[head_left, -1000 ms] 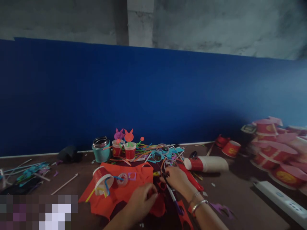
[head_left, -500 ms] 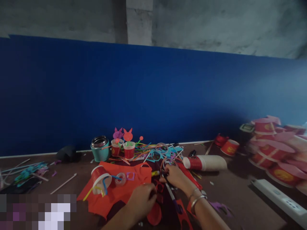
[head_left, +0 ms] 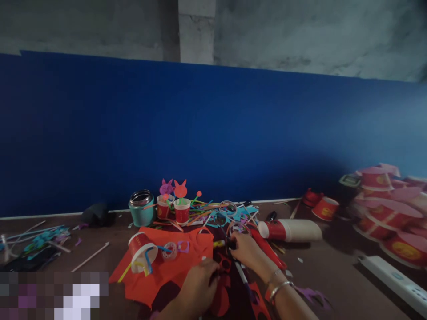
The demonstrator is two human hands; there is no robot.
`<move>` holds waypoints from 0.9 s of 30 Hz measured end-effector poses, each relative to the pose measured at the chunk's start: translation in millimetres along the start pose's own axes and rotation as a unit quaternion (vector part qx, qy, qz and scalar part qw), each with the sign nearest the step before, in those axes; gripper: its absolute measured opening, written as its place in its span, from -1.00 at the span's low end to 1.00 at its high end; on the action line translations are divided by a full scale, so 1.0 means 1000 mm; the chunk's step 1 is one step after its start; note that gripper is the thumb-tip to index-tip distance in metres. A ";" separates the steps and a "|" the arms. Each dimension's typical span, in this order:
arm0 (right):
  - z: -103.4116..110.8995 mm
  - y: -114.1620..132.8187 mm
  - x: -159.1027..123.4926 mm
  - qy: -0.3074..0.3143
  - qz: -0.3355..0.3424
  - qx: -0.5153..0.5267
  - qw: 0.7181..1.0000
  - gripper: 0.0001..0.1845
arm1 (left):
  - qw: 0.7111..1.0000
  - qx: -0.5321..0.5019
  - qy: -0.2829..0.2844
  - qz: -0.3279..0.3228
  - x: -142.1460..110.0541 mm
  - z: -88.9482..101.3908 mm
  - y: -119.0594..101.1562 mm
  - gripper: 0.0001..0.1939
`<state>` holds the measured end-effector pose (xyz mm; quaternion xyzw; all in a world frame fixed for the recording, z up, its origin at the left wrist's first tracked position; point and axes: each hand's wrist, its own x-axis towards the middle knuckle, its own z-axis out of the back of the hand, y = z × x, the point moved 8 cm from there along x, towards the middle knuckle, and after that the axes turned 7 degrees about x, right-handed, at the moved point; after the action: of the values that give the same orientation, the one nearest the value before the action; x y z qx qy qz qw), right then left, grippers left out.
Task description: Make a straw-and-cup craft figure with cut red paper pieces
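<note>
My left hand [head_left: 199, 283] is low in front of me, its fingers curled inward beside a red paper circle [head_left: 220, 298]. Whatever those fingers hold, if anything, is hidden. My right hand [head_left: 247, 250], with bracelets at the wrist, has its fingers pinched at a small dark thing too unclear to name. A white marker with a purple end [head_left: 243, 276] lies under that hand. To the left, a large orange-red paper sheet [head_left: 176, 262] carries a tipped paper cup [head_left: 142, 246] with straws attached. Red cut-out scraps [head_left: 257, 298] lie near the right forearm.
Behind stand a teal container [head_left: 142, 215] and two cups with animal-head cut-outs [head_left: 182, 211]. Straws and blue scraps [head_left: 230, 215] are heaped mid-table. A stack of paper cups [head_left: 298, 230] lies at right, near a power strip [head_left: 393, 275] and blurred piled cups [head_left: 392, 213].
The whole view has shifted slightly, with the table's things now a little further right. My right fingers have drawn closer together at the dark thing. My left hand stays by the red circle.
</note>
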<state>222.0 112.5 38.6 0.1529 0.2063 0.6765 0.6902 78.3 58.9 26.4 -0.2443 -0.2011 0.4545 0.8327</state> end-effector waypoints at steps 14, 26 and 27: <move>0.000 0.005 0.000 -0.016 0.015 -0.049 0.999 -0.78 | 0.998 -0.024 -0.042 -0.030 -0.002 0.010 -0.008 -0.69; 0.009 0.008 -0.001 -0.039 0.035 -0.057 0.997 -0.88 | 0.988 0.105 -0.112 -0.017 -0.010 0.090 -0.029 -0.72; 0.010 0.008 -0.002 -0.040 0.032 -0.057 0.997 -0.87 | 0.986 0.126 -0.108 -0.005 -0.015 0.095 -0.021 -0.66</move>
<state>220.4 111.8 51.5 0.1466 0.1340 0.7020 0.6839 31.6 58.0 113.1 -0.0861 -0.2318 0.4957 0.8325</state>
